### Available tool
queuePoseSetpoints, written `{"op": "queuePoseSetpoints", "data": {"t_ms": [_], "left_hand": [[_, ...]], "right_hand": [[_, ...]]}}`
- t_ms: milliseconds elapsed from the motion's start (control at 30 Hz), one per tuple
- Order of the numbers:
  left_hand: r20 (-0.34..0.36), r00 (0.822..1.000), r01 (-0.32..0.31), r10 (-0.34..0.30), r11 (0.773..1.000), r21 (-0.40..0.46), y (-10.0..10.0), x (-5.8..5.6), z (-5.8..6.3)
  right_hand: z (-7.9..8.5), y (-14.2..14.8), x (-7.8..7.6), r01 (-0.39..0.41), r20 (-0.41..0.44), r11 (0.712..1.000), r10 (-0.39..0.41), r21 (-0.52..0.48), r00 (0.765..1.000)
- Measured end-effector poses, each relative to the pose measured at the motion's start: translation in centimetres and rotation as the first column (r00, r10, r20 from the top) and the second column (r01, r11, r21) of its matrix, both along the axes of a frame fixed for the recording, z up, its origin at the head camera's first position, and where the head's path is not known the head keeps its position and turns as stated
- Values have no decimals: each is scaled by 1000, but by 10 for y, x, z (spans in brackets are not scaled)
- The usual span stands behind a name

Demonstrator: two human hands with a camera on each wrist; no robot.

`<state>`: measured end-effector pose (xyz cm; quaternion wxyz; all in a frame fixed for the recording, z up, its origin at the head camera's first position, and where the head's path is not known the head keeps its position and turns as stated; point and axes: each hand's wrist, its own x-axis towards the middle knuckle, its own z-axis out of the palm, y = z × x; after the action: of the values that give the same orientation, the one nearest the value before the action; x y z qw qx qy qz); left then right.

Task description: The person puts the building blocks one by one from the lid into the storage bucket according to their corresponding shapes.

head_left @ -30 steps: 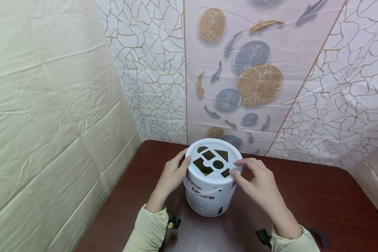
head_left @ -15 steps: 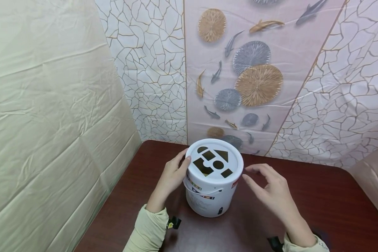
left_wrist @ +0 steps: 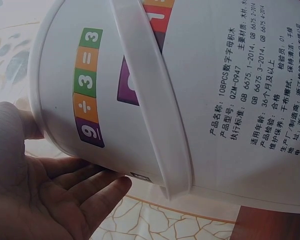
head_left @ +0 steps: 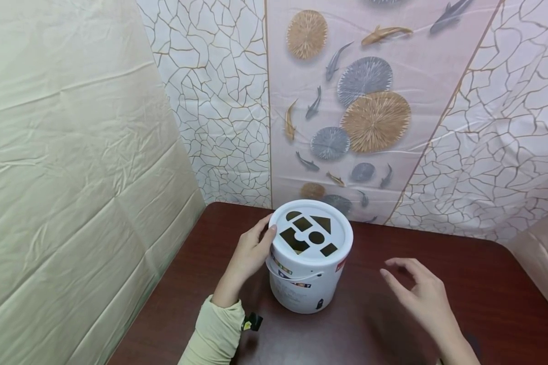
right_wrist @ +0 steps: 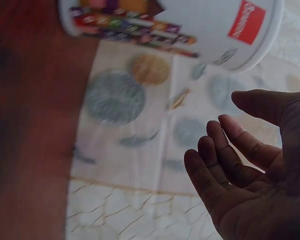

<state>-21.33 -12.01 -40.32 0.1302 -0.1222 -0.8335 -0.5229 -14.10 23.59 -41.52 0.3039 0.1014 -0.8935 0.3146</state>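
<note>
A white bucket [head_left: 301,284] stands upright on the table, its lid [head_left: 344,230] cut with several shaped holes. Printed number labels and a white carry handle [left_wrist: 155,100] show on its side. My left hand [head_left: 251,251] rests against the bucket's left side. The thumb is at the lid's rim and the fingers lie fairly straight along the wall, as the left wrist view shows. To the right of the bucket, my right hand [head_left: 420,294] hovers apart from it with loosely bent fingers and holds nothing. The bucket's far side is hidden.
The dark red-brown table [head_left: 361,344] runs back to a patterned cloth backdrop [head_left: 228,101] with fish and round shapes. A plain pale cloth [head_left: 96,177] hangs along the left. A small dark thing [head_left: 472,343] is partly hidden beside my right forearm.
My right hand has left the lid near the rectangular hole and moved right and toward me, away from the bucket. The left hand and the bucket stay in place.
</note>
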Motion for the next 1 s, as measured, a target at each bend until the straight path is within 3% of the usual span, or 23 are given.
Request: {"op": "queuePoseSetpoints", "data": {"t_ms": [300, 467, 600, 667, 767, 933, 1000], "left_hand": [[-2, 1000, 15, -15, 1000, 16, 1, 1, 2], [-7, 1000, 15, -15, 1000, 17, 1, 1, 2], [-1, 1000, 12, -12, 1000, 17, 0, 1, 1], [0, 1000, 14, -14, 1000, 20, 0, 1, 1], [-5, 1000, 14, -14, 1000, 21, 0, 1, 1], [-10, 1000, 12, -12, 1000, 18, 0, 1, 1], [-9, 1000, 12, -11, 1000, 17, 0, 1, 1]], "right_hand": [[-37, 52, 22, 112, 70, 992, -115, 51, 991], [-53, 87, 34, 172, 193, 977, -195, 130, 962], [-67, 114, 38, 203, 233, 963, -242, 179, 942], [-74, 125, 39, 220, 272, 949, -279, 226, 921], [-82, 135, 39, 236, 383, 926, -341, 296, 858], [-91, 145, 38, 202, 651, 919, -384, 340, 655], [-93, 149, 38, 189, 698, 918, -389, 349, 601]]}}
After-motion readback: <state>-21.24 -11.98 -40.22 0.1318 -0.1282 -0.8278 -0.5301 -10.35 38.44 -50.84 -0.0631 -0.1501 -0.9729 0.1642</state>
